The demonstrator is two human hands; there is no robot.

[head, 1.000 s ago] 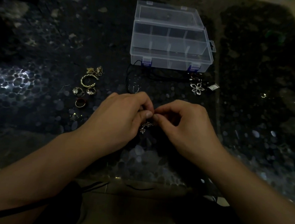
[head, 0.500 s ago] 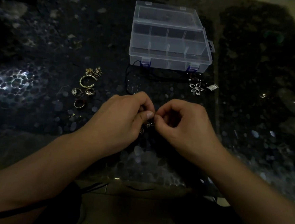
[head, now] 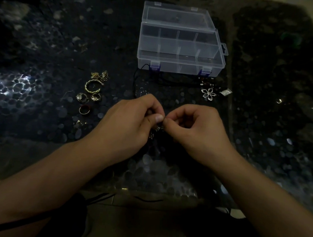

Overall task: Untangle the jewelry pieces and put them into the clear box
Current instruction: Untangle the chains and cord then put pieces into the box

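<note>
My left hand (head: 127, 123) and my right hand (head: 197, 131) meet fingertip to fingertip over the dark table, both pinching a small tangled chain (head: 155, 130) that dangles below the thumbs. The clear box (head: 180, 43) stands open at the far middle, its divided compartments looking empty. To the left lie a gold bangle (head: 92, 88), a gold chain clump (head: 100, 75), two small rings (head: 88, 97) and a red-stone ring (head: 85, 109). A silver flower pendant (head: 208, 93) on a black cord (head: 173, 82) lies just in front of the box.
The table top (head: 44, 53) is dark, glossy and pebble-patterned. Its near edge (head: 127, 190) runs just below my wrists. A small silver tag (head: 226, 92) lies right of the flower pendant. A black cord (head: 97, 197) hangs below the table edge.
Both hands stay pinched together on the chain, with only slight finger shifts. Nothing else on the table has moved.
</note>
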